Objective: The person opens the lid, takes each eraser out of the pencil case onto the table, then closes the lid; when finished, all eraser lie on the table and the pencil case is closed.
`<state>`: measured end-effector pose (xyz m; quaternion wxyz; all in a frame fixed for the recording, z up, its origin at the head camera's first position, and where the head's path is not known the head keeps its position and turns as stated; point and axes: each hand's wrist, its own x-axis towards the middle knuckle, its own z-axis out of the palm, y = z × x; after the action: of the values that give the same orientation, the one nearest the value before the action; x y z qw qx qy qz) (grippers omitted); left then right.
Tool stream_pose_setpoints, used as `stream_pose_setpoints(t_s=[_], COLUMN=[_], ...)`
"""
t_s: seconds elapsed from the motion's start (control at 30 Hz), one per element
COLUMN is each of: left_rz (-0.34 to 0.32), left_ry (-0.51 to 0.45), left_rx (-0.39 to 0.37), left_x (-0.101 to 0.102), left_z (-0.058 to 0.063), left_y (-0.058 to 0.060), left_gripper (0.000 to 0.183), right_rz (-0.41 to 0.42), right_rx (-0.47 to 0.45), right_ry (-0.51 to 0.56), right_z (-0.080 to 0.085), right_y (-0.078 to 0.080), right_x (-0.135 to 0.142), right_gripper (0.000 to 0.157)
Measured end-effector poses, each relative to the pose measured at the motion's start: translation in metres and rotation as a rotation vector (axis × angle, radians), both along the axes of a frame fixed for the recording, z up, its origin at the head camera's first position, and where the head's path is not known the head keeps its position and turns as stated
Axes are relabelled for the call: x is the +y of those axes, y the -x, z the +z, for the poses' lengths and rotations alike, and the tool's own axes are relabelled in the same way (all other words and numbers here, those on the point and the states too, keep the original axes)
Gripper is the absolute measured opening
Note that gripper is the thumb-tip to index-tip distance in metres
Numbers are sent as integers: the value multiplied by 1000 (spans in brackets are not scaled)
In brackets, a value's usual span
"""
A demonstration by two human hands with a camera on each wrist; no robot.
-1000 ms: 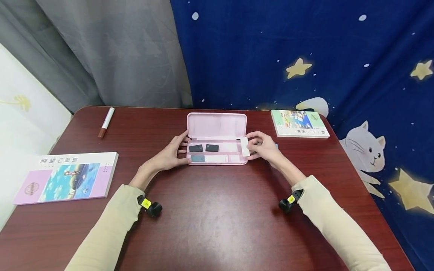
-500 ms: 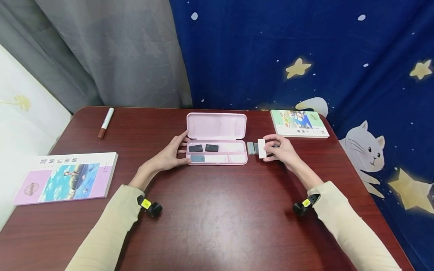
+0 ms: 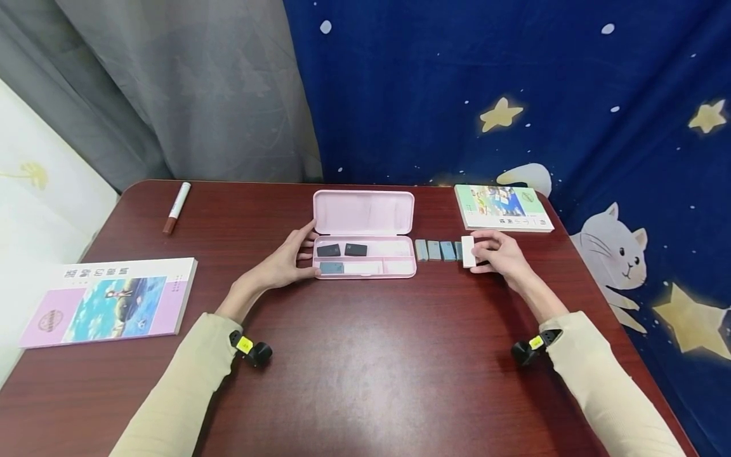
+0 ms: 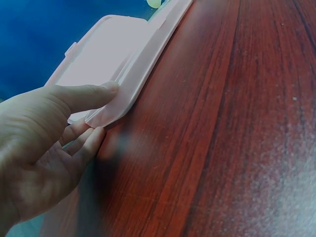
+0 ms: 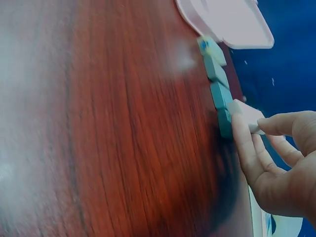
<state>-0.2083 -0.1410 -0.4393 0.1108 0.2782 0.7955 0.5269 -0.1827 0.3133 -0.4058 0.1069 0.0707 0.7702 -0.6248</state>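
A pink pencil case (image 3: 363,212) lies open on the table, its lid tipped back. My left hand (image 3: 280,261) grips its left end; in the left wrist view the thumb (image 4: 91,96) presses on the front corner, with fingertips below at the end wall. Two black blocks (image 3: 356,250) and a blue-grey block (image 3: 331,268) lie inside the case. Right of it, a row of small blue-grey blocks (image 3: 434,251) runs sideways on the table. My right hand (image 3: 502,255) pinches a white block (image 3: 468,252) at the row's right end, partly covering the last blue-grey block.
A green-covered book (image 3: 505,208) lies at the back right, behind my right hand. Toward the left are a purple-and-blue book (image 3: 111,301) and a white marker with a brown cap (image 3: 177,208). Curtains (image 3: 400,95) hang behind the table's back edge.
My right hand has moved right with the white block, from the case's right end along the row, and several blue-grey blocks now show. The left hand keeps its hold on the case.
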Motion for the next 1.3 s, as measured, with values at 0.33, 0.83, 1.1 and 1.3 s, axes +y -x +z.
stream_pose_setpoints(t_s=[0.33, 0.83, 1.1, 1.3], left_rz=[-4, 0, 5, 3], left_ry=[43, 47, 32, 38], left_rx=[0, -8, -11, -3], left_x=[1, 2, 0, 1], left_z=[2, 4, 5, 4], left_y=[0, 0, -3, -1], left_gripper=[103, 102, 103, 103], right_rz=[-44, -45, -56, -69], right_rx=[-42, -51, -56, -56], right_ry=[-37, -291, -257, -221], right_z=[-8, -7, -10, -13], right_y=[5, 18, 19, 19], right_x=[21, 12, 12, 16], right_gripper=[45, 44, 42, 40])
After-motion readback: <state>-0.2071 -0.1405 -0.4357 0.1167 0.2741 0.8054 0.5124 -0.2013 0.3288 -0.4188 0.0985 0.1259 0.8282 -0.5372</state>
